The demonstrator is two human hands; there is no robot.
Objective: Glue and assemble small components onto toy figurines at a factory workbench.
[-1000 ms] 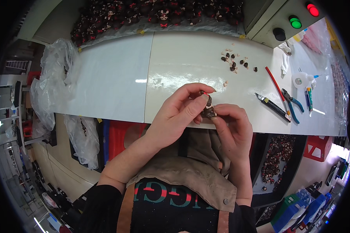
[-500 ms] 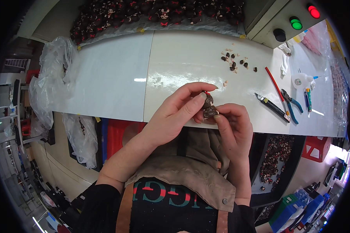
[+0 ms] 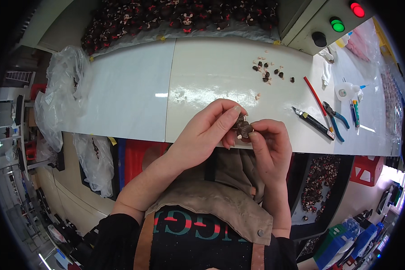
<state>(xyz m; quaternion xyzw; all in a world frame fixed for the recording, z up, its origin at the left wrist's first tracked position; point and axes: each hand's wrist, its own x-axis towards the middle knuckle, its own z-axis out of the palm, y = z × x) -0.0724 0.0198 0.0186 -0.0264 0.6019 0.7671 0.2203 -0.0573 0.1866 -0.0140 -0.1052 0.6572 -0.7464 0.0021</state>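
The left hand and right hand pinch a brown figurine, fingers closed on it, over the worktop's near edge, left of the knife.

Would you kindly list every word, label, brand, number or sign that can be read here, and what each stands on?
Black cloth top: large green-and-red lettering, partly covered; its words are left uncopied.
White plastic bottle with blue tip: small label, too small to read.
Black craft knife: pale end marking, too small to read.
Small dark-brown figurine between left hand and right hand: no readable lettering.
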